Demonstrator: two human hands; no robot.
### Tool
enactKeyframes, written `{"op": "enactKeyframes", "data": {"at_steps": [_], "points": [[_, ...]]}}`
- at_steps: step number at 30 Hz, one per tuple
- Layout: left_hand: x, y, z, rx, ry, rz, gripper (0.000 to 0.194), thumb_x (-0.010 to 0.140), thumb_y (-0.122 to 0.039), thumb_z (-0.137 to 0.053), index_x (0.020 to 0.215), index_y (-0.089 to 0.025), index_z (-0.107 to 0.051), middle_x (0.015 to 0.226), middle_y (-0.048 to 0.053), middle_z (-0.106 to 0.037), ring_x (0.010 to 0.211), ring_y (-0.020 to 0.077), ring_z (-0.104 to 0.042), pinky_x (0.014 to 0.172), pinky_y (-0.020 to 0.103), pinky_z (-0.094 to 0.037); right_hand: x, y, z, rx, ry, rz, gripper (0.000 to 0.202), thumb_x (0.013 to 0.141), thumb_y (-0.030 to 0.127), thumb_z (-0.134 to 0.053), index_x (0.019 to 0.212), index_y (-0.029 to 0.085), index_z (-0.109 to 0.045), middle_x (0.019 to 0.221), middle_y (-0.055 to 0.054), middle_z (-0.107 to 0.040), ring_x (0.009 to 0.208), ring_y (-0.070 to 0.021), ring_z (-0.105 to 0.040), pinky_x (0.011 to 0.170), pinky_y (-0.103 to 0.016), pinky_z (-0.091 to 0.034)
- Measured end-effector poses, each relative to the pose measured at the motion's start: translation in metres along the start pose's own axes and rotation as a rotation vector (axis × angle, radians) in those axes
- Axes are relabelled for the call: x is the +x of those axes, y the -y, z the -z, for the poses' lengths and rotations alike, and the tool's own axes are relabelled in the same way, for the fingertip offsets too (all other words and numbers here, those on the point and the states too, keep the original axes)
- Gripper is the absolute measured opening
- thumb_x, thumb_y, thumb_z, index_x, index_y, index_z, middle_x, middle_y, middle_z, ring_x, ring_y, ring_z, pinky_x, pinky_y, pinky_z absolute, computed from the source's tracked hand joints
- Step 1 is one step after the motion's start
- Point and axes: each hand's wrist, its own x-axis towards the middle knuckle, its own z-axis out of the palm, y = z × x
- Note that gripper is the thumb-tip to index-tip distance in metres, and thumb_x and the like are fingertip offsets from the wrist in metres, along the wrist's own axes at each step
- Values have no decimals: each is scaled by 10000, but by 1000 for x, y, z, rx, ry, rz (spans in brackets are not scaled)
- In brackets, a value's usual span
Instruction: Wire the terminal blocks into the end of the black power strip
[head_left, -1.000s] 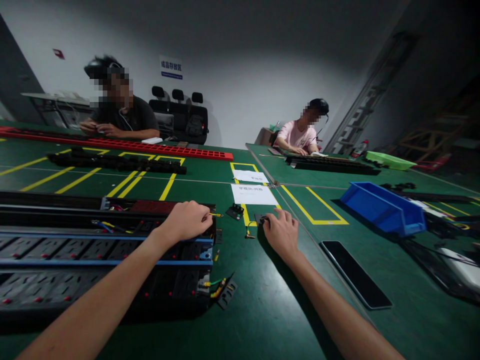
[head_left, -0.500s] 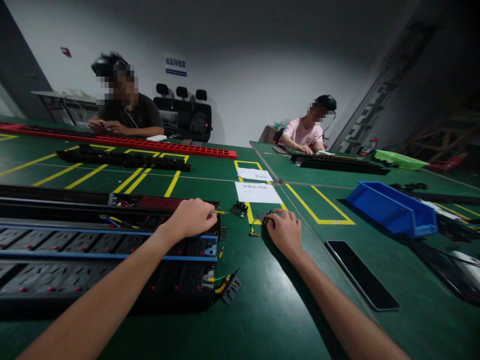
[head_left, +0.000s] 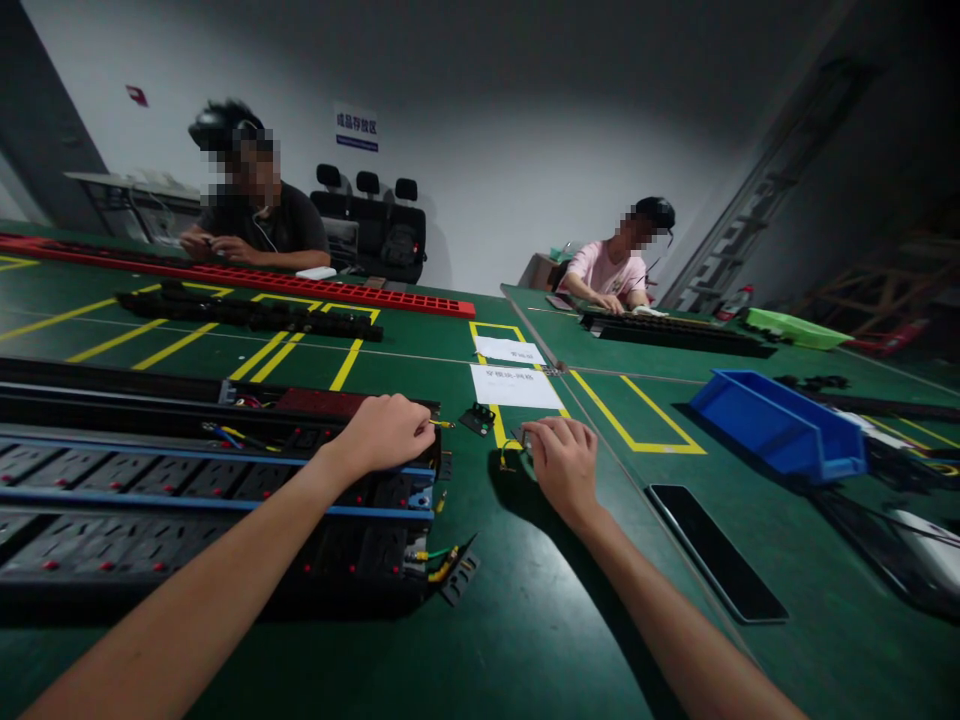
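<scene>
My left hand (head_left: 386, 435) rests over the right end of the rearmost socket strip (head_left: 300, 405), its fingers closed. A yellow wire (head_left: 444, 425) with a metal terminal pokes out at the fingertips. My right hand (head_left: 564, 465) pinches a small dark end plate (head_left: 520, 436) slightly above the table, mostly hidden by the fingers. A short yellow-green wire (head_left: 507, 452) hangs from that plate. Between my hands lies another black end plate (head_left: 478, 419). Nearest me, a socket strip (head_left: 330, 560) has a black end plate (head_left: 459, 572) dangling from its wires.
A phone (head_left: 716, 552) and a blue bin (head_left: 780, 425) are on the right. White paper labels (head_left: 514, 386) lie ahead on the green table. Farther back stretch a long red rack (head_left: 405, 298) and black strips (head_left: 247, 315). Two people (head_left: 262, 225) sit across the table.
My right hand has lifted the small end plate off the table and drawn slightly left, its wire rising with it. My left hand has stayed put.
</scene>
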Motion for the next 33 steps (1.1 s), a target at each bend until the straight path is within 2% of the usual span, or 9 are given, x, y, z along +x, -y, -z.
{"op": "enactKeyframes", "data": {"at_steps": [5, 9, 15, 19, 25, 33], "points": [[1, -5, 1, -137, -59, 10, 309, 911, -381, -512, 712, -200, -664, 709, 62, -686, 644, 178, -596, 591, 303, -334, -8, 25, 11, 68, 6, 163, 332, 1034, 195, -486, 1123, 318, -781, 1096, -46, -768, 1136, -274, -613, 1078, -454, -315], [-1, -18, 8, -303, -36, -124, 202, 898, -336, -547, 816, -217, -688, 733, 12, -706, 653, 146, -601, 586, 284, -327, -16, 44, 14, 117, 32, 267, 332, 1032, 199, -503, 1155, 340, -777, 1093, -38, -776, 1079, -259, -633, 1046, -448, -351], [-6, -26, 12, -304, 15, -226, 149, 881, -285, -564, 829, -216, -685, 772, 22, -717, 685, 155, -620, 604, 296, -353, -20, 48, 13, 147, 74, 299, 318, 1038, 219, -505, 1154, 338, -776, 1110, -33, -779, 1068, -257, -625, 1028, -435, -345], [-4, -20, 9, -311, 2, -207, 152, 886, -276, -555, 827, -220, -683, 752, 9, -706, 671, 148, -603, 593, 298, -333, -17, 40, 8, 142, 42, 228, 297, 1046, 238, -503, 1157, 319, -766, 1100, -29, -785, 1067, -261, -619, 1010, -420, -340], [-2, -11, 6, -306, 2, -154, 183, 891, -274, -532, 809, -211, -683, 741, 14, -696, 639, 136, -574, 586, 290, -310, -7, 22, -3, 155, -153, -19, 267, 1055, 295, -506, 1028, 221, -761, 974, -68, -793, 960, -259, -611, 889, -380, -367], [-1, -8, 3, -272, 8, -138, 179, 883, -279, -540, 785, -212, -674, 722, 10, -687, 642, 144, -566, 574, 288, -283, -5, 7, -9, 19, -38, -201, 232, 993, 264, -522, 978, 236, -752, 990, -52, -787, 979, -276, -568, 830, -378, -295]]}}
